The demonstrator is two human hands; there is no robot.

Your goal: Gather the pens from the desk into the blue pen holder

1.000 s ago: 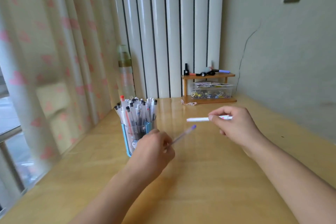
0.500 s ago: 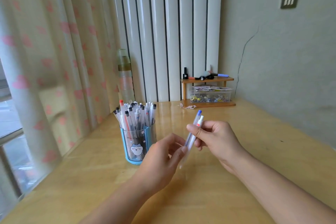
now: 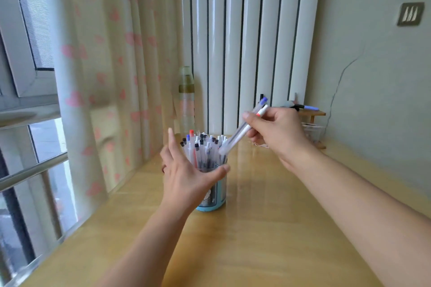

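Head view: your right hand [image 3: 277, 133] is pinched around two pens [image 3: 242, 130], tilted with their lower ends just above the pens already standing in the blue pen holder [image 3: 215, 196]. Your left hand [image 3: 186, 177], fingers spread and holding nothing, cups the holder's near side. Step in hand: insertion. Next, steady the holder, find a gap, then release. The desk [image 3: 268, 235] shows no loose pens.
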